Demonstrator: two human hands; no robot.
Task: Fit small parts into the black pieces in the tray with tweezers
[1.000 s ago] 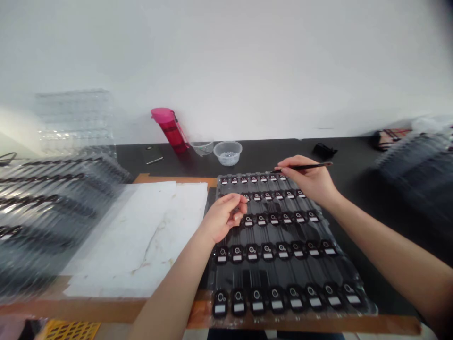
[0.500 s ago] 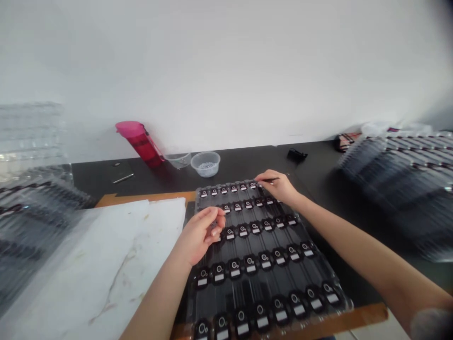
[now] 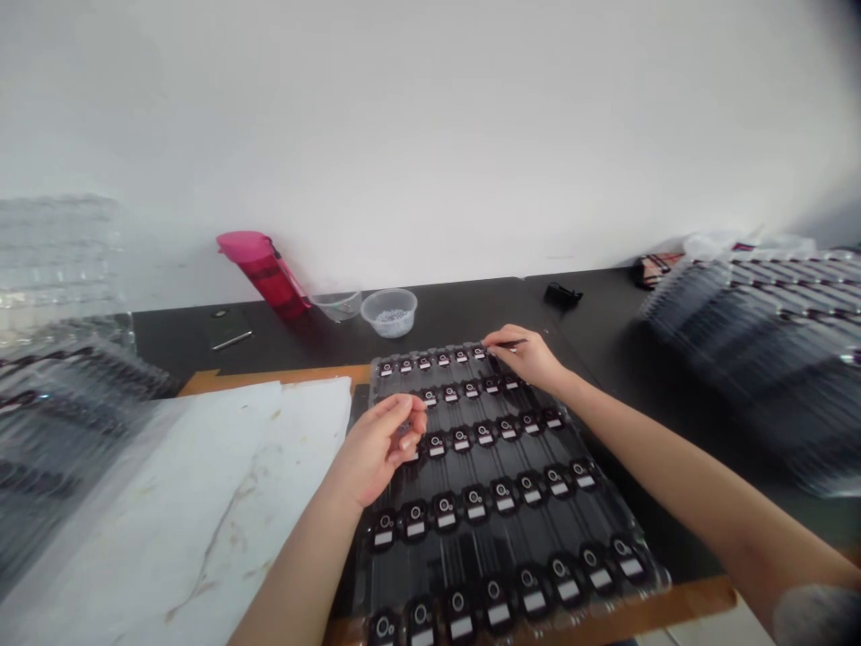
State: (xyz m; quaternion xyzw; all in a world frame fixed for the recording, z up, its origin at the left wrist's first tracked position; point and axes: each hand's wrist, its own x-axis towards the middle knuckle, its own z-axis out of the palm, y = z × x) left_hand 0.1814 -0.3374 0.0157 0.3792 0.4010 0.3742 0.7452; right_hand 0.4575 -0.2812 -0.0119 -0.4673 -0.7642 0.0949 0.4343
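Black parts (image 3: 476, 499) are lying in a clear tray (image 3: 538, 536) at five o'clock; at its one o'clock the right hand (image 3: 528, 355) is pinching a dark tool (image 3: 515, 343); at ten, the left hand (image 3: 382, 447) is holding fingers curled, contents unclear.

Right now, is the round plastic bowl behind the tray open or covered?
Open: the bowl has no lid on it, and small pale pieces show inside.

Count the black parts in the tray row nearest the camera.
8 black parts, side by side along the near edge of the clear tray, corner to corner. The frame clips the leftmost; none looks hidden.
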